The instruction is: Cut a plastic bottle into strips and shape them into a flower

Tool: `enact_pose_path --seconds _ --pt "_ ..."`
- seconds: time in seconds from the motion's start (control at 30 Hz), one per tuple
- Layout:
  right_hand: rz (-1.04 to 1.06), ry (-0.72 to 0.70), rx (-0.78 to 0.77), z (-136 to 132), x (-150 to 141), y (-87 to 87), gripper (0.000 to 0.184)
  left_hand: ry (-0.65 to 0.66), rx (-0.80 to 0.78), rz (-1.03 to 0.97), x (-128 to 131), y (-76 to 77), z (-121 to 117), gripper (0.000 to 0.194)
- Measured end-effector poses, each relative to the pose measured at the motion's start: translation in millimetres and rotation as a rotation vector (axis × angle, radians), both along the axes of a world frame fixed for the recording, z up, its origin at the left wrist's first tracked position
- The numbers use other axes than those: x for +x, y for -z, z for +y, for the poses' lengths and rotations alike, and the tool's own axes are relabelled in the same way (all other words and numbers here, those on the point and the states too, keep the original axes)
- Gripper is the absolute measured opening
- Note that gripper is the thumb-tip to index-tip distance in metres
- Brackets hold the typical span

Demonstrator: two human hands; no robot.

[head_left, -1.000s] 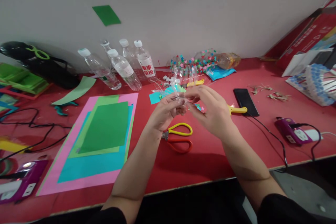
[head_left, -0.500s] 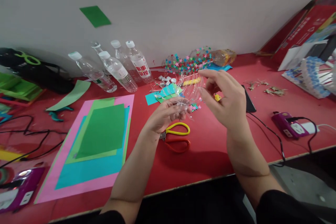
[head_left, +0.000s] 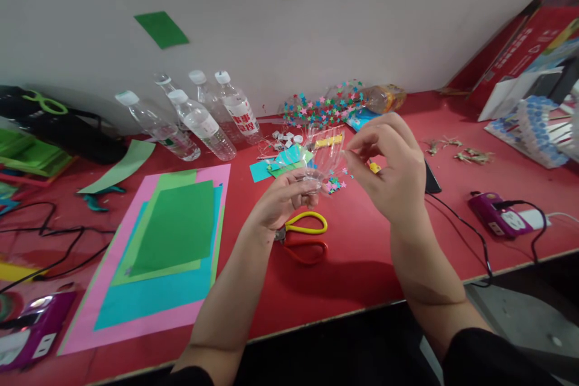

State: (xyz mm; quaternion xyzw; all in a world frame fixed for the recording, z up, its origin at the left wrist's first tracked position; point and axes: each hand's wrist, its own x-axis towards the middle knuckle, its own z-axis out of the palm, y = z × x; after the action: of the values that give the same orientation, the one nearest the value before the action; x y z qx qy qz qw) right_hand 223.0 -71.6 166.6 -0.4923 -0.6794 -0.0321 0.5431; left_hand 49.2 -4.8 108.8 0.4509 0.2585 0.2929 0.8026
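Observation:
My left hand [head_left: 289, 193] is closed around the base of a clear, cut plastic bottle piece [head_left: 323, 154], whose thin strips fan out upward. My right hand [head_left: 384, 166] is at the fan's right side, thumb and forefinger pinched together on the edge of one strip. The clear plastic makes the exact contact hard to see. Scissors with yellow and red handles [head_left: 307, 229] lie on the red table below, their blades partly hidden by my left wrist. Behind the plastic are blue and green paper pieces [head_left: 287, 160] and small colored stars [head_left: 335, 184].
Several clear bottles [head_left: 205, 123] stand near the wall at the left. Stacked colored paper sheets [head_left: 176, 229] lie at the left front. A star-covered clear piece [head_left: 321, 105] sits at the back. A purple power strip [head_left: 502, 217] and a black phone [head_left: 432, 178] are at the right.
The thumb and forefinger of my right hand have drawn together at the strip's edge. My left hand keeps its hold on the plastic base. The view has shifted slightly.

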Motion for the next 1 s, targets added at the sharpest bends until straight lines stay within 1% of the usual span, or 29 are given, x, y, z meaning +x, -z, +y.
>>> enact_pose_path --seconds 0.1,0.23,0.3,0.37,0.43,0.57,0.7,0.77,0.8,0.87,0.93,0.97,1.0 --pt "-0.057 0.043 0.052 -0.1 0.2 -0.9 0.011 -0.016 -0.021 0.007 0.8 -0.7 0.3 0.026" --pt "-0.261 0.153 0.127 -2.1 1.0 -3.1 0.014 -0.046 -0.035 0.024 1.2 -0.8 0.7 0.025" --pt "-0.366 0.218 0.161 -2.8 2.0 -3.7 0.013 -0.081 -0.03 0.044 1.1 0.1 1.3 0.025" --pt "-0.415 0.246 0.179 -2.6 2.9 -3.7 0.011 -0.12 -0.016 0.056 1.0 1.1 2.0 0.024" --pt "-0.393 0.186 0.15 -1.7 3.0 -3.5 0.011 -0.148 -0.011 0.054 1.0 1.3 2.7 0.025" --pt "-0.245 -0.019 0.07 0.6 0.0 -1.0 0.012 -0.165 -0.05 0.014 0.6 -2.1 2.6 0.028" --pt "0.01 -0.204 -0.124 2.6 -5.4 7.3 0.005 -0.137 -0.081 -0.026 -1.1 -4.1 1.9 0.031" --pt "0.119 -0.267 -0.197 3.7 -7.6 12.0 0.002 -0.127 -0.089 -0.045 -1.7 -3.0 1.9 0.03" --pt "0.151 -0.281 -0.209 4.3 -8.4 13.8 0.002 -0.123 -0.091 -0.055 -1.7 -2.1 1.8 0.028" --pt "0.163 -0.301 -0.219 5.4 -9.5 15.2 0.009 -0.113 -0.09 -0.078 -1.2 -0.6 1.3 0.024" --pt "0.128 -0.321 -0.23 6.4 -10.2 14.1 0.024 -0.099 -0.089 -0.096 -0.3 0.0 0.2 0.022" --pt "0.091 -0.321 -0.229 6.9 -10.6 13.0 0.029 -0.094 -0.087 -0.102 0.2 0.0 -0.5 0.022" --pt "0.044 -0.312 -0.221 7.4 -11.1 11.8 0.028 -0.091 -0.086 -0.107 0.6 -0.2 -1.2 0.021"
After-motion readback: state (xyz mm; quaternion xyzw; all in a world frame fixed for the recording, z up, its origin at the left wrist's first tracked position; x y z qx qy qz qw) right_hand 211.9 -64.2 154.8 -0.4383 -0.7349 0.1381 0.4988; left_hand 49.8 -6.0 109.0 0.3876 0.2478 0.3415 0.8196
